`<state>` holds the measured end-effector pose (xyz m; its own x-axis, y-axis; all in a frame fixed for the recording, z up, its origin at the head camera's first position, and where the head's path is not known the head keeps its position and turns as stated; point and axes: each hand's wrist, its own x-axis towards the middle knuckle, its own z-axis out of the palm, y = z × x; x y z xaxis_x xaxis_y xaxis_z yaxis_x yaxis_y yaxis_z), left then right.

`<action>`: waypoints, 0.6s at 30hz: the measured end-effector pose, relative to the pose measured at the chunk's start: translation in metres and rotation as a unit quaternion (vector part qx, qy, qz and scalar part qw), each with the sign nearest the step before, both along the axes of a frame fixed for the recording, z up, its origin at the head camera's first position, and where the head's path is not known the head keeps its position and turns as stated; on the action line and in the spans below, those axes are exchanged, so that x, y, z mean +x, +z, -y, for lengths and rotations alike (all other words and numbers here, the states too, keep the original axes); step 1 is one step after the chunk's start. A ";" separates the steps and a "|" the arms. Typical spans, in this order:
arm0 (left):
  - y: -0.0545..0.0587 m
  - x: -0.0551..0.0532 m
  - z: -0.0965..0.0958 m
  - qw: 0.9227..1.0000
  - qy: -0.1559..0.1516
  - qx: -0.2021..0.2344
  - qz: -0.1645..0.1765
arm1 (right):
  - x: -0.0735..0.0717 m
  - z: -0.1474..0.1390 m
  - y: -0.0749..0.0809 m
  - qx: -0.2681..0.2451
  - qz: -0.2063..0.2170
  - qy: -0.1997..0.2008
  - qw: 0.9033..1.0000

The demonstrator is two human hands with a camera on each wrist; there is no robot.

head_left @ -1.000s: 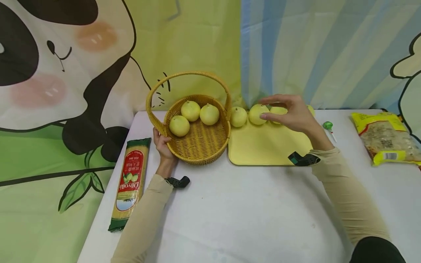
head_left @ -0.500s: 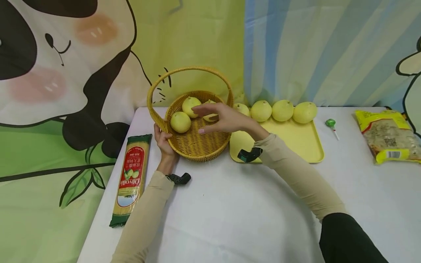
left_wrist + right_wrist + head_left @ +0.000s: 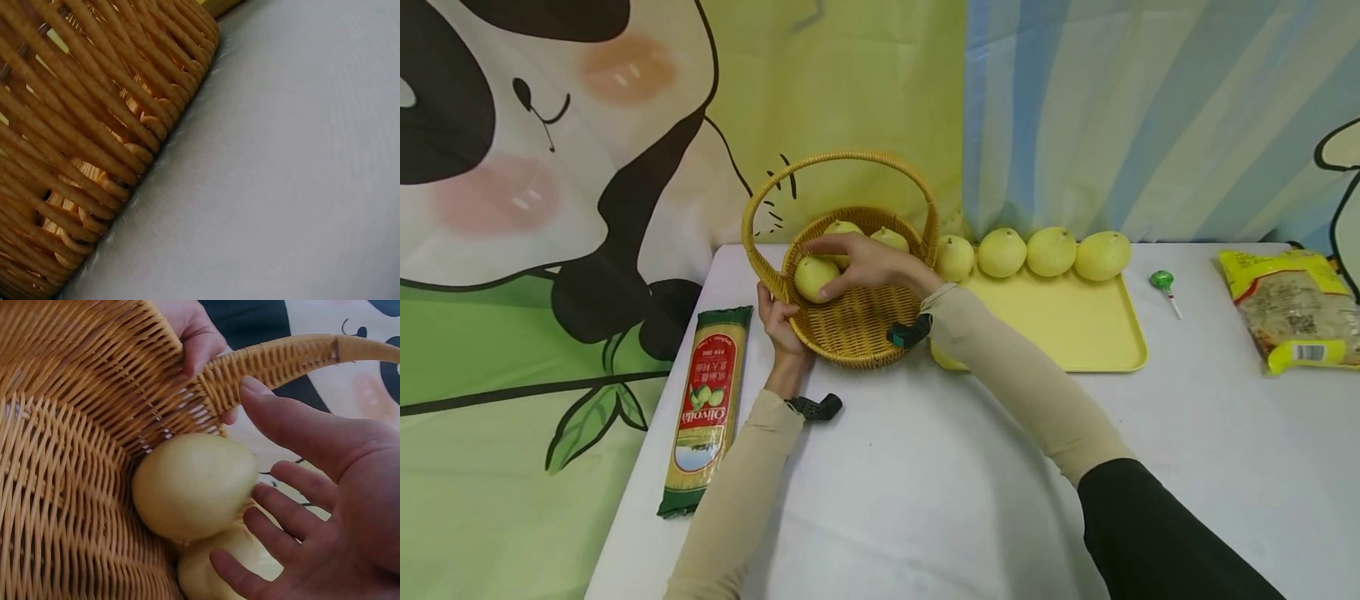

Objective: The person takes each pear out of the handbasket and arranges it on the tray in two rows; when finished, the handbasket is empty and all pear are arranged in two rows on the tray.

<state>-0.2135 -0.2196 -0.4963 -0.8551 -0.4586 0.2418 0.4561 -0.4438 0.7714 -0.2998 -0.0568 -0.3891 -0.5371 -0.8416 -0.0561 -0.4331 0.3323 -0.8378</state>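
Observation:
My left hand [image 3: 782, 332] grips the left side of a tan wicker basket [image 3: 868, 354] with a tall arched handle, thumb over the rim. The left wrist view shows only the basket's woven wall [image 3: 106, 125] and the white cloth. My right hand [image 3: 863, 262] reaches inside over three pale yellow pears. It is nearest the left pear [image 3: 809, 279]; the other two are partly covered. From the right wrist, thumb and fingers [image 3: 287, 522] spread around this pear [image 3: 194, 487] without closing on it. A second pear [image 3: 219, 565] lies beneath those fingers.
Right of the basket lies a yellow tray [image 3: 1075, 333] with several pears [image 3: 1051, 252] lined up along its back edge. A green lollipop [image 3: 1162, 281] and a yellow-ended bag [image 3: 1292, 308] lie farther right. A spaghetti packet [image 3: 707, 408] sits beside the left forearm.
My right hand has moved left from the pears on the tray into the basket, to its left pear. The left hand stays on the basket rim.

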 end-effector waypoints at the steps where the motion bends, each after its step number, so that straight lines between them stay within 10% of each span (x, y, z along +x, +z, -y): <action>1: 0.000 0.000 0.000 1.000 0.000 0.000 0.000 | -0.001 0.003 -0.002 0.003 -0.002 0.002 1.000; 18: 0.003 0.000 0.000 1.000 0.006 -0.014 0.017 | 0.002 0.017 -0.017 0.037 0.026 0.020 0.999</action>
